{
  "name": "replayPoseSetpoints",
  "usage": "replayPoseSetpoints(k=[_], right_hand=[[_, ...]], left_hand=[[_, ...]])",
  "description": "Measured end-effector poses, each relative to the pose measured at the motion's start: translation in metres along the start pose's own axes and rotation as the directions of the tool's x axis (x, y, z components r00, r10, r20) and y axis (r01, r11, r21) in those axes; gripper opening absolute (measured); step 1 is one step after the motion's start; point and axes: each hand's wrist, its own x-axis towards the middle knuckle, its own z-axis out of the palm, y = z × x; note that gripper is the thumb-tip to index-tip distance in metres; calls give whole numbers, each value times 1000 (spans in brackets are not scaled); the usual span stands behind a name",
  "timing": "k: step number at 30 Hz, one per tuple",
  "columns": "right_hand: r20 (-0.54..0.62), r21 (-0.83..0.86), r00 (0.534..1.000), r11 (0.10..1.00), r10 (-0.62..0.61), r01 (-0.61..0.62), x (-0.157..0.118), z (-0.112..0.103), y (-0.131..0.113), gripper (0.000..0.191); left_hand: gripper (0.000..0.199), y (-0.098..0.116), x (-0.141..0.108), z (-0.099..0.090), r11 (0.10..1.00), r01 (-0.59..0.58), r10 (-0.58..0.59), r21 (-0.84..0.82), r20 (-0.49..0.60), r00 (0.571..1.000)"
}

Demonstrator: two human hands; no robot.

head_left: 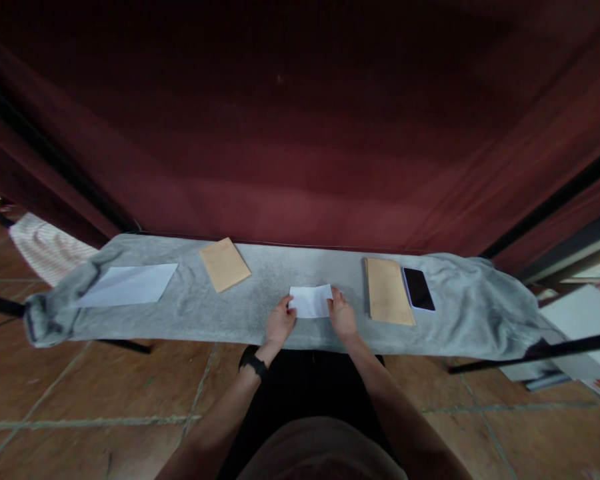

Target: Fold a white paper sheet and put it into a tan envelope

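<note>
A small white folded paper (311,302) is held level over the grey cloth near its front edge. My left hand (281,321) pinches the paper's left edge, and my right hand (342,316) grips its right edge. To the left lies a tan envelope (225,265), turned at an angle. On the right is a stack of tan envelopes (387,291), with a dark-screened phone (419,289) beside it. White sheets of paper (129,285) lie at the far left.
A wrinkled grey cloth (300,263) covers the long narrow table. Behind it hangs a dark red curtain (300,167). Black metal bars slant at both sides. A white board (583,320) stands at the far right, above the tiled floor (145,393).
</note>
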Motion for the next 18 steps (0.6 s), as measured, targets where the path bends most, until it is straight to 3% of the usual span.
replayPoseSetpoints(k=[2,5,8,11,14,18], right_hand=[[20,-115,1000,993,-16,18,-3,0,-1,43],[25,-249,999,968,-30,36,-7,-1,-1,46],[-13,-292,998,955,-63,57,-10,-3,0,48],[-77,-299,981,943,-178,148,-11,-3,1,46],[-84,-223,945,931,-315,290,-15,5,-1,45],[-14,-153,897,887,-442,435,-33,17,2,48]], left_hand=[[40,7,-7,-2,983,6,-7,183,6,1000],[37,18,-19,-6,883,-29,23,469,18,1000],[35,23,-26,-5,767,-175,206,617,21,978],[40,18,-27,8,641,-404,447,653,111,888],[44,8,-28,28,561,-582,579,588,223,784],[53,-4,-29,43,522,-630,596,574,283,752]])
